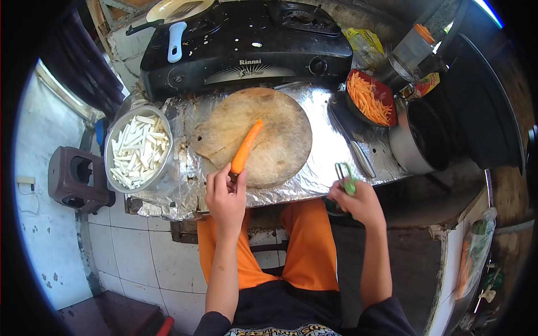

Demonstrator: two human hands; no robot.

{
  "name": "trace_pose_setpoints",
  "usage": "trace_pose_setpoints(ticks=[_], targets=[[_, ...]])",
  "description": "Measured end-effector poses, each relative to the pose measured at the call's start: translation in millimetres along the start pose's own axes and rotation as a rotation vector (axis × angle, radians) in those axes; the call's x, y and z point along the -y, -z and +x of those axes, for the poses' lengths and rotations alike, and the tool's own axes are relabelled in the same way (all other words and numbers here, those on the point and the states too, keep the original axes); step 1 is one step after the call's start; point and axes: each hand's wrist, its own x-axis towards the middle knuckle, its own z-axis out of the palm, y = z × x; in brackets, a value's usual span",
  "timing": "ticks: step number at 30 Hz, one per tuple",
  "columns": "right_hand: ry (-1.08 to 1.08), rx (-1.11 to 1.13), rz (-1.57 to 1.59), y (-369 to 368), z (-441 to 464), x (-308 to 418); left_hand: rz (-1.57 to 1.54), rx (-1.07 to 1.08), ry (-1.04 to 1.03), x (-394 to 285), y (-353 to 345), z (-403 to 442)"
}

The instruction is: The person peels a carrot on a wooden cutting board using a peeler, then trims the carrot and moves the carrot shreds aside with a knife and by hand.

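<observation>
My left hand [225, 193] grips the thick end of an orange carrot [245, 148]. The carrot's narrow tip points up and away over the round wooden cutting board [280, 134]. My right hand [358, 199], slightly blurred, is closed around a green-handled peeler [348, 180] by the counter's front edge, right of the board and apart from the carrot. A knife [361, 158] lies on the foil just beyond that hand. Orange carrot strips [370, 101] fill a dark red bowl [392, 115] at the back right.
A bowl [110, 173] of white cut sticks [137, 151] stands left of the board. Behind it is a black gas stove [246, 47] with a light blue handle [176, 42] on top. A pot [403, 148] sits at the right. A brown stool [81, 173] is on the floor.
</observation>
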Motion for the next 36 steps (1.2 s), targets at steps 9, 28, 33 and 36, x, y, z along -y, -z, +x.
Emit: trace_pose_setpoints(ticks=[9, 28, 33, 36], targets=[[0.017, -0.371, -0.142, 38.6, -51.1, -87.4, 0.005, 0.019, 0.023, 0.5, 0.7, -2.2], [0.888, -0.013, -0.709, -109.9, 78.4, 65.8, 0.021, -0.003, -0.082, -0.1, 6.4, 4.7], [0.933, 0.043, -0.708, -105.6, 80.3, 67.9, 0.002, 0.068, -0.010, -0.8, 12.4, 5.1], [0.921, 0.064, -0.703, -105.2, 80.6, 68.7, 0.014, 0.078, -0.024, 0.5, 13.5, 6.7]])
